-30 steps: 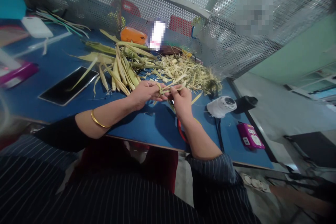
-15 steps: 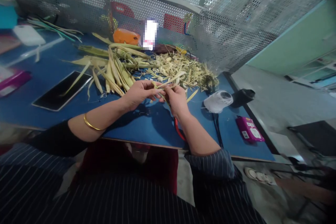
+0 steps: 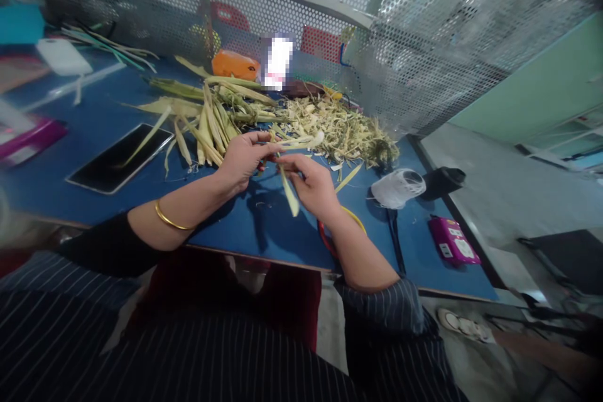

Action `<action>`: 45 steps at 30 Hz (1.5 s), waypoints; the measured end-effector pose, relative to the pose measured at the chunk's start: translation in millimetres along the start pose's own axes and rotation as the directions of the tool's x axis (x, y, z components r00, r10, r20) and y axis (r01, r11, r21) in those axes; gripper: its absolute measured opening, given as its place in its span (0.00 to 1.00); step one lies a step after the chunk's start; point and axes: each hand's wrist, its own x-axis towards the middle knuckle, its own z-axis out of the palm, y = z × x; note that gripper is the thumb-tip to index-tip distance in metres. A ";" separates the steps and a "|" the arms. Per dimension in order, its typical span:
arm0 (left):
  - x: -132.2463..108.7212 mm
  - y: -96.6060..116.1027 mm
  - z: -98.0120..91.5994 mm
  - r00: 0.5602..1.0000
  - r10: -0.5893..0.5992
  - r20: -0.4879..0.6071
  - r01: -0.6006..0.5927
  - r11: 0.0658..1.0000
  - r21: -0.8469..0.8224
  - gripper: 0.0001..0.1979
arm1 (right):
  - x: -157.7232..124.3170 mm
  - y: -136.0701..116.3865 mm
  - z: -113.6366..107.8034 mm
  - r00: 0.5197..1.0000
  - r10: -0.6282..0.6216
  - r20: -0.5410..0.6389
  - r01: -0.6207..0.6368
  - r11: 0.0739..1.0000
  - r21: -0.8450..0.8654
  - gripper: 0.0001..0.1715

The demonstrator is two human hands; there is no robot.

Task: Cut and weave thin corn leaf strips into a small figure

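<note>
A blue flat-topped table (image 3: 292, 245) bears the work, its left end blurred. A heap of shredded pale-yellow plant matter (image 3: 343, 125) adjoins long yellow-green dried leaves (image 3: 210, 132) on its left. Near the table's front edge, the left hand (image 3: 240, 160) and right hand (image 3: 313, 182) meet, fingertips pinched on thin pale-yellow leaf strips (image 3: 289, 195); one end hangs beside the right hand. Fingers cover the crossing point; any knot cannot be made out. The right forearm partly hides a curved red object (image 3: 322, 235).

No legible text, pale markings (image 3: 464, 249) on purple packet (image 3: 453, 239), too small to read
</note>
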 end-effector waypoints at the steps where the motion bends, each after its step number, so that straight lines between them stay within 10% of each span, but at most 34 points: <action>1: -0.8 -0.6 0.4 1.000 -0.003 0.000 0.003 1.000 0.011 0.14 | -0.5 -0.5 -0.9 0.997 -0.069 0.029 0.073 0.988 -0.139 0.14; 7: -8.4 -7.5 6.3 0.997 0.015 0.079 -0.019 0.999 0.047 0.10 | -0.6 -0.1 -2.8 0.958 -0.216 -0.188 0.125 0.906 -0.404 0.09; 15: -15.4 -6.7 9.4 0.954 -0.048 0.296 0.023 0.996 0.089 0.10 | 3.3 8.6 -0.9 0.887 0.104 -0.450 -0.180 0.975 -0.129 0.13; 21: -18.7 -8.1 10.8 0.967 -0.020 0.254 -0.031 0.980 0.196 0.08 | 3.3 11.6 0.0 0.904 0.184 -0.386 -0.237 0.967 -0.093 0.12; 30: -5.7 -5.8 2.4 0.988 -0.141 0.061 0.145 0.987 -0.074 0.11 | 1.5 8.0 -17.5 0.965 -0.241 -0.107 0.124 0.772 -0.624 0.10; 35: -7.9 -5.7 4.6 0.989 -0.134 0.057 0.138 0.988 -0.071 0.12 | -3.5 2.0 -13.0 0.961 -0.276 -0.007 0.188 0.672 -0.716 0.16; 41: -5.2 -3.7 4.7 0.992 -0.125 0.008 0.125 0.983 -0.131 0.09 | -1.2 2.6 7.6 0.997 0.067 -0.049 -0.076 0.973 -0.219 0.13; 45: -3.8 -5.0 4.0 0.996 -0.081 0.023 0.083 0.989 -0.122 0.10 | 4.4 13.1 9.9 0.852 0.507 -0.134 -0.406 0.800 0.443 0.17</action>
